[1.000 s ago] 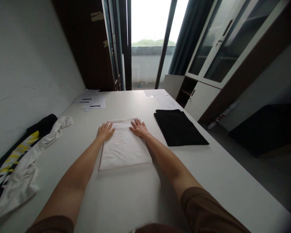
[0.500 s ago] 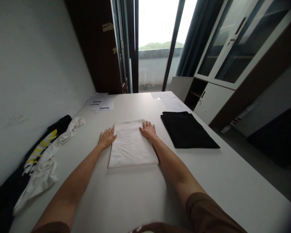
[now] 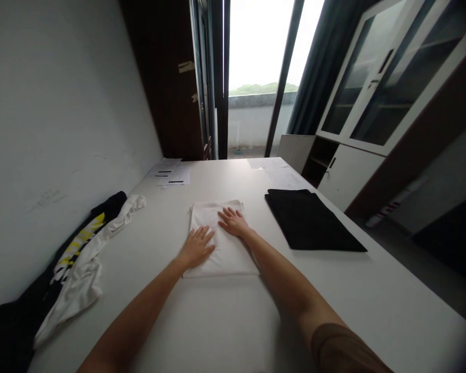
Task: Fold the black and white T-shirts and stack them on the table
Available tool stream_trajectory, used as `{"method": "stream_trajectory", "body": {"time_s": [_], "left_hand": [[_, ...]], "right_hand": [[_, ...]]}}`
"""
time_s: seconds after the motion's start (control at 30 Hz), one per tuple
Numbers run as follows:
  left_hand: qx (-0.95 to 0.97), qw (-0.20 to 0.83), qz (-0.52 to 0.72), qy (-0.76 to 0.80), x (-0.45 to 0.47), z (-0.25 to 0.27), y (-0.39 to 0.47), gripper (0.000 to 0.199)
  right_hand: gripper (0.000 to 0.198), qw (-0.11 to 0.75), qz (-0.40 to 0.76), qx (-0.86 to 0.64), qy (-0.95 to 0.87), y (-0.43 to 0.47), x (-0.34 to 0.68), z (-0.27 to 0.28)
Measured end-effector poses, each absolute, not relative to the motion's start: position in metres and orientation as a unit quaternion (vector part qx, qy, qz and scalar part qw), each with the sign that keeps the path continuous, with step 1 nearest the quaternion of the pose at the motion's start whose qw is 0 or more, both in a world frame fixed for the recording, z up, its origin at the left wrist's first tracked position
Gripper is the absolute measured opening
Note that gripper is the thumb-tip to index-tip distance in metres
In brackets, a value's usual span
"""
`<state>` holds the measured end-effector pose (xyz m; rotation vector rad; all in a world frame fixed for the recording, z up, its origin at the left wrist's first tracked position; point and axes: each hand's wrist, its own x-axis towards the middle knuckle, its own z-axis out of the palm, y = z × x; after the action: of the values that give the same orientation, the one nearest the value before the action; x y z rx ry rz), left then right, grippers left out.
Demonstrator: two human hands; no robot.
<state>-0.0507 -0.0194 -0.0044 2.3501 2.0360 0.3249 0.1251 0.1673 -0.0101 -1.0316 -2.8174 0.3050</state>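
Observation:
A white cloth [image 3: 233,259], folded into a flat rectangle, lies in the middle of the table. My left hand [image 3: 197,247] rests palm down on its left half, fingers spread. Higher up and to the right, my right hand [image 3: 233,221] lies flat on the same cloth, its fingers apart as well. Neither hand grips anything. The palms and the cloth beneath them are hidden from view.
Folded black cloth [image 3: 314,220] lies to the right on the white table [image 3: 217,321]. Along the left wall are rumpled black-and-yellow clothing [image 3: 85,233] and a white garment [image 3: 83,282]. Papers [image 3: 171,173] lie at the far left; a cabinet [image 3: 353,166] stands at right.
My left hand has moved from the cloth's left edge onto its surface. My right hand has shifted inward from the upper right edge. The camera view has tilted slightly.

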Motion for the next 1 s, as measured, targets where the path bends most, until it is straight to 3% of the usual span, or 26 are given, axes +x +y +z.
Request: {"method": "stream_trajectory", "body": {"time_s": [0.2,0.33,0.53,0.77,0.83,0.93,1.0], "left_hand": [[0.723,0.002,0.074,0.687,-0.013,0.0,-0.044,0.058],[0.837,0.025,0.077,0.541,0.032,0.007,-0.065,0.066],[0.894,0.057,0.06,0.44,0.035,0.027,-0.073,0.055],[0.905,0.062,0.092,0.41,0.057,0.026,-0.097,0.077],[0.907,0.069,0.107,0.401,0.062,0.031,-0.097,0.068],[0.864,0.07,0.143,0.478,0.057,0.039,-0.089,0.033],[0.815,0.053,0.166,0.553,0.047,0.04,-0.08,0.027]], "right_hand": [[0.067,0.065,0.098,-0.415,-0.902,0.186,0.134,-0.012],[0.068,0.072,0.092,-0.414,-0.903,0.185,0.133,-0.013],[0.059,0.098,0.086,-0.385,-0.914,0.18,0.159,-0.011],[0.051,0.131,0.098,-0.359,-0.919,0.135,0.194,-0.015],[0.051,0.133,0.108,-0.351,-0.921,0.119,0.199,-0.016],[0.05,0.139,0.13,-0.333,-0.924,0.1,0.211,-0.017],[0.05,0.139,0.148,-0.331,-0.922,0.089,0.219,-0.015]]}}
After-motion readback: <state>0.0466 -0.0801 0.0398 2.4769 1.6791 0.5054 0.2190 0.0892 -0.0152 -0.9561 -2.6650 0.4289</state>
